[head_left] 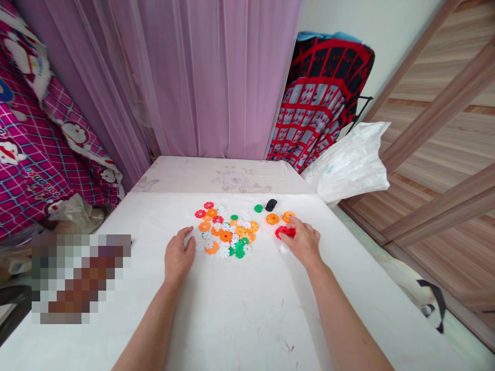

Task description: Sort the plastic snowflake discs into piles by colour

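Note:
A loose heap of flower-shaped plastic snowflake discs (226, 236) in orange, white, red and green lies on the white table. My left hand (180, 256) rests at the heap's left side, fingers apart and slightly curved, with nothing in it. To the right, my right hand (304, 242) has thumb and forefinger around a small pile of red snowflake discs (281, 232). Near it are two orange piles (273, 219), a black stack (271, 205) that leans, and a green pile (258, 208). White discs (284, 249) sit partly hidden just below the red ones.
The table (240, 319) has a floral cloth strip (235, 178) at its far end. A white plastic bag (350, 162) hangs by the right edge. Purple curtains (209, 77) stand behind, with wooden doors (441, 154) on the right. A blurred patch (81, 281) covers the left.

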Tool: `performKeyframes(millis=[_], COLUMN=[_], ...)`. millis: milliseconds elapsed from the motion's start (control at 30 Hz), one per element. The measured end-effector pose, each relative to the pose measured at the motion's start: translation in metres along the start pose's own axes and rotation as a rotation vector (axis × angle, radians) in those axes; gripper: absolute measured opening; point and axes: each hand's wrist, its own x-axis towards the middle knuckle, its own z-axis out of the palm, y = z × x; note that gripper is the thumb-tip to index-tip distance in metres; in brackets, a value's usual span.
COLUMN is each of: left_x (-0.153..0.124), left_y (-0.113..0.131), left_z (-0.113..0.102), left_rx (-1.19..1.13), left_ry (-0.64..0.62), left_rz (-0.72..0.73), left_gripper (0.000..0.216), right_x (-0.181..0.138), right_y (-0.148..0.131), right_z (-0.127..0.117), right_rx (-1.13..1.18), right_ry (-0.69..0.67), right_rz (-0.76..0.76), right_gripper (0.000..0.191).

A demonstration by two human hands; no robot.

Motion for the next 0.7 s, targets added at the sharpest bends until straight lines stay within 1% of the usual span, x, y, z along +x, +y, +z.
performKeyframes(millis=[133, 233, 367, 433, 500, 600, 700], left_x=[0.000, 0.001, 0.000, 0.000, 0.000, -0.001, -0.001], left_y=[-0.002, -0.003, -0.002, -0.002, -0.001, -0.001, -0.001], left_z=[0.001, 0.002, 0.001, 0.001, 0.001, 0.002, 0.002], left_rx=[-0.002, -0.001, -0.016, -0.022, -0.027, -0.039, -0.038], left_ry=[0.006, 0.015, 0.007, 0.001, -0.001, 0.007, 0.005], left_rz=[0.015, 0.018, 0.019, 0.013, 0.008, 0.014, 0.019], left_gripper=[0.035, 0.034, 0.033, 0.034, 0.034, 0.034, 0.034], right_x=[0.000, 0.004, 0.008, 0.005, 0.001, -0.009, -0.019], right_y=[-0.005, -0.019, -0.054, -0.072, -0.087, -0.096, -0.096], right_z=[-0.008, -0.008, 0.004, 0.012, 0.018, 0.023, 0.027], right_rx=[-0.014, 0.029, 0.103, 0.125, 0.134, 0.142, 0.169], right_ry=[0.043, 0.050, -0.062, -0.125, -0.175, -0.206, -0.203], right_rz=[-0.034, -0.129, -0.310, -0.345, -0.344, -0.377, -0.462], right_gripper=[0.036, 0.024, 0.019, 0.019, 0.018, 0.015, 0.018])
